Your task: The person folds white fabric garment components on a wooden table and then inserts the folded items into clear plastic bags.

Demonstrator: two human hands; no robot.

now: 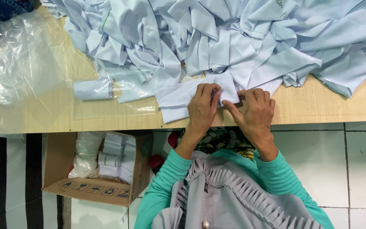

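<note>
Folded cloth piece (193, 98): pale blue-grey, smooth, w/ soft creases, lying flat at the near edge of the bench (318, 106), just below the big heap of same fabric (217, 38). Long axis runs left-right, slightly tilted, right end higher. My left hand (203, 108) presses down on it, fingers curled; my right hand (255, 111) pinches its right end.

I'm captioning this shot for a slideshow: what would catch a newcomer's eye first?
First, the big heap of pale blue cloth pieces covering the far side of the wooden table. Next, the left hand and right hand pinching a folded pale blue piece at the near edge. Below left, a cardboard box holds rolled pieces.
</note>
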